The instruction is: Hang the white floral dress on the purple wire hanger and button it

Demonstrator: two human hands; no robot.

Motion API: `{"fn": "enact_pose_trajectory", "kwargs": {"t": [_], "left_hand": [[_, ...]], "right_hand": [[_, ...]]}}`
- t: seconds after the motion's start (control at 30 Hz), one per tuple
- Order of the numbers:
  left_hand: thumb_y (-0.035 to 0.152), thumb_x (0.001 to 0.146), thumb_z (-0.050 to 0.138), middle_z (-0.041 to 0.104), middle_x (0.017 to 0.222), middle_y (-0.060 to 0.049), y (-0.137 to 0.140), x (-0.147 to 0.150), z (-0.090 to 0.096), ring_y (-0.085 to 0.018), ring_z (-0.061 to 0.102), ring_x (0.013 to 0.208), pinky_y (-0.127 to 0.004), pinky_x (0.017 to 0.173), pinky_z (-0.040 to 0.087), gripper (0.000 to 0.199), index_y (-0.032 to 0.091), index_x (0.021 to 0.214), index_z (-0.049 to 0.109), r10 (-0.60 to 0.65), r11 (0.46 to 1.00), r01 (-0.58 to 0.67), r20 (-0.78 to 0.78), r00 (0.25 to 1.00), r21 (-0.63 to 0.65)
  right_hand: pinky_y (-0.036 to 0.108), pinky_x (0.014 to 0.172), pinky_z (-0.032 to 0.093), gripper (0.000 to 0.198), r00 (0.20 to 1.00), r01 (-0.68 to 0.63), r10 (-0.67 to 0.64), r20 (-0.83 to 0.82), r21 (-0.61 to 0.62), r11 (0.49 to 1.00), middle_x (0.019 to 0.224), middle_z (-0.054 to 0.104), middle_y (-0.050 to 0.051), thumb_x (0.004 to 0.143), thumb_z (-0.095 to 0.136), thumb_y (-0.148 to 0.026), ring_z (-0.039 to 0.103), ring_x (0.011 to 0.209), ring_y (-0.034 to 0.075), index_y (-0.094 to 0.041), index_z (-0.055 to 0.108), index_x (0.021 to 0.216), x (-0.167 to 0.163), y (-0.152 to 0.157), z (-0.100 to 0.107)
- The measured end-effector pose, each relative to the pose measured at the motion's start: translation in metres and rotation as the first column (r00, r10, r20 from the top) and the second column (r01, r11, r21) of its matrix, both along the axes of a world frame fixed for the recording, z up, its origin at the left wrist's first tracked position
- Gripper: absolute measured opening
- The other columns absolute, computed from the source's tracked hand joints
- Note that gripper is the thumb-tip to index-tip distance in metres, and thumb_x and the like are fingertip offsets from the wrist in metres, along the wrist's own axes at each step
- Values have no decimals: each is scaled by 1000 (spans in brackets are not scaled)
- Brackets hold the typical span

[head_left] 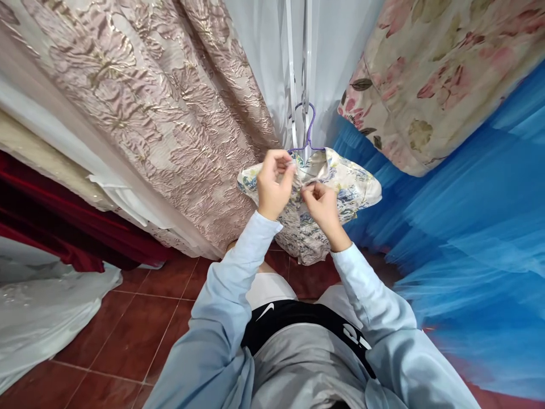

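Observation:
A short floral shirt (pixel 355 179), cream with blue and yellow print, hangs in front of me on a purple hanger (pixel 310 129). My left hand (pixel 275 186) is at the left side of its collar, thumb and forefinger pinched together. What lies between those fingertips is too small to make out. Just below the neck opening, my right hand (pixel 320 205) pinches the shirt's front near the middle. Both hands are close together, and they cover part of the collar and front.
Pink-gold textured fabric (pixel 170 113) hangs at left, with dark red cloth (pixel 63 216) beyond it. A floral cloth (pixel 443 85) and blue tulle (pixel 477 255) hang at right. White metal bars (pixel 306 57) rise behind the hanger. Underfoot is a red tiled floor (pixel 128 335).

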State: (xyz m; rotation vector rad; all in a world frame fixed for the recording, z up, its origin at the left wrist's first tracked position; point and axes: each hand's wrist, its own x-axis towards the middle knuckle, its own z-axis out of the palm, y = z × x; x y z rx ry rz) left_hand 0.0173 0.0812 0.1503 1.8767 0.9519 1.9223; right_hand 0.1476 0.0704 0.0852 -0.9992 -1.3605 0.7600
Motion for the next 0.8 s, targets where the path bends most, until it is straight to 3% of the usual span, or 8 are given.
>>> {"fn": "enact_pose_trajectory", "kwargs": {"t": [0.1, 0.2, 0.3, 0.37, 0.47, 0.57, 0.7, 0.8], "left_hand": [[50, 89, 75, 59, 106, -5, 24, -37, 10, -17, 62, 105, -29, 91, 52, 40, 22, 108, 55, 54, 998, -61, 177, 983, 31], [53, 81, 82, 60, 103, -3, 52, -94, 7, -13, 61, 95, -26, 83, 52, 51, 23, 108, 52, 39, 999, -46, 290, 956, 17], [54, 84, 78, 61, 91, 0, 67, -143, -17, -12, 60, 86, -28, 78, 51, 42, 22, 100, 54, 109, 985, -50, 366, 924, -166], [44, 87, 75, 63, 86, -1, 68, -157, -43, -15, 62, 87, -32, 83, 52, 30, 22, 93, 56, 161, 937, 28, 505, 848, -347], [24, 83, 72, 64, 85, -3, 65, -153, -80, -17, 64, 90, -34, 92, 52, 18, 21, 89, 55, 262, 845, 189, 695, 670, -500], [14, 80, 66, 60, 82, 0, 61, -133, -101, -12, 61, 79, -31, 95, 51, 19, 21, 89, 51, 285, 816, 244, 732, 618, -524], [32, 93, 59, 62, 100, -4, 54, -101, -97, -13, 61, 83, -34, 92, 55, 14, 23, 103, 54, 224, 831, 246, 705, 673, -500], [43, 87, 73, 54, 137, -9, 51, -79, -81, -22, 59, 120, -38, 102, 52, 47, 27, 126, 51, 172, 891, 81, 499, 849, -446]], "right_hand": [[27, 55, 35, 24, 990, 37, -19, 142, -127, 991, 55, 53, -2, 82, 58, -31, 46, 53, 12, -20, 52, 60, 1, -14, -32], [27, 56, 35, 22, 984, 43, -9, 177, -186, 982, 56, 54, -2, 80, 57, -31, 46, 53, 12, -21, 52, 61, 3, -28, -55], [27, 58, 36, 18, 985, 13, 18, 172, -177, 984, 60, 58, -1, 78, 57, -29, 49, 55, 13, -20, 54, 63, 0, -35, -62], [27, 58, 37, 15, 979, -14, 48, 200, -172, 985, 60, 58, -1, 76, 58, -27, 50, 56, 13, -20, 55, 63, -4, -36, -61], [26, 57, 35, 14, 966, -10, 58, 254, -185, 983, 58, 57, -2, 74, 58, -25, 48, 54, 13, -20, 54, 61, -6, -35, -63], [26, 56, 34, 15, 958, 27, 32, 285, -201, 979, 56, 56, -2, 73, 58, -26, 48, 53, 13, -21, 53, 60, 0, -35, -71], [26, 57, 34, 17, 945, 27, 44, 323, -213, 977, 57, 58, -1, 74, 57, -26, 51, 55, 14, -21, 52, 59, 14, -38, -81], [26, 58, 36, 15, 937, 0, 75, 341, -214, 977, 58, 60, -1, 74, 56, -26, 53, 57, 14, -21, 54, 60, 17, -41, -87]]}}
